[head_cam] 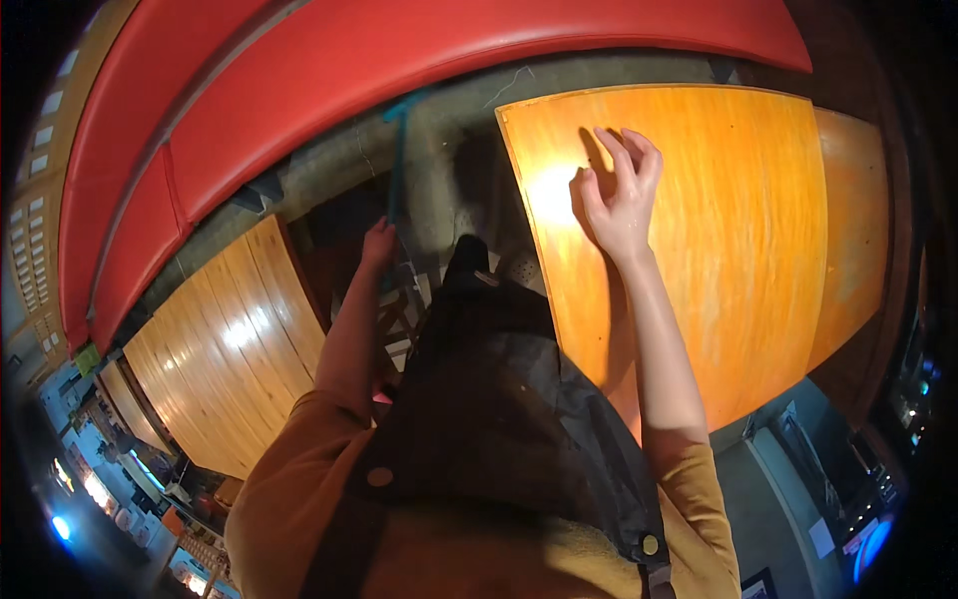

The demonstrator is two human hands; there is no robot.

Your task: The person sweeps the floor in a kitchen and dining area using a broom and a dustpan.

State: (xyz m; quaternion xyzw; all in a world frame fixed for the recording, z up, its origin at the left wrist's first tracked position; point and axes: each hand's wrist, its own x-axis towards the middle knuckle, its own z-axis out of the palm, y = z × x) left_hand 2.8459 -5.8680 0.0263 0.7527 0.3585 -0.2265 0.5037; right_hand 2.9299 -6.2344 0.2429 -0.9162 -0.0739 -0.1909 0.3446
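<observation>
My left hand (pixel 379 243) is closed around the handle of a teal long-handled floor tool (pixel 397 161), perhaps a broom or squeegee. Its narrow head (pixel 405 105) reaches the floor close under the front of a red bench seat; its exact kind is too dim to tell. Over a varnished wooden tabletop (pixel 733 224), my right hand (pixel 623 196) holds nothing, with its fingers apart and slightly bent. A shadow falls on the wood beside it, and contact with the surface cannot be made out.
A red padded bench (pixel 464 37) curves across the far side. A plank-topped wooden table (pixel 232 344) stands to the left. Between the tables runs a dark concrete floor (pixel 434 161). Another wooden tabletop (pixel 853 224) adjoins on the right. A black apron (pixel 494 419) hangs before me.
</observation>
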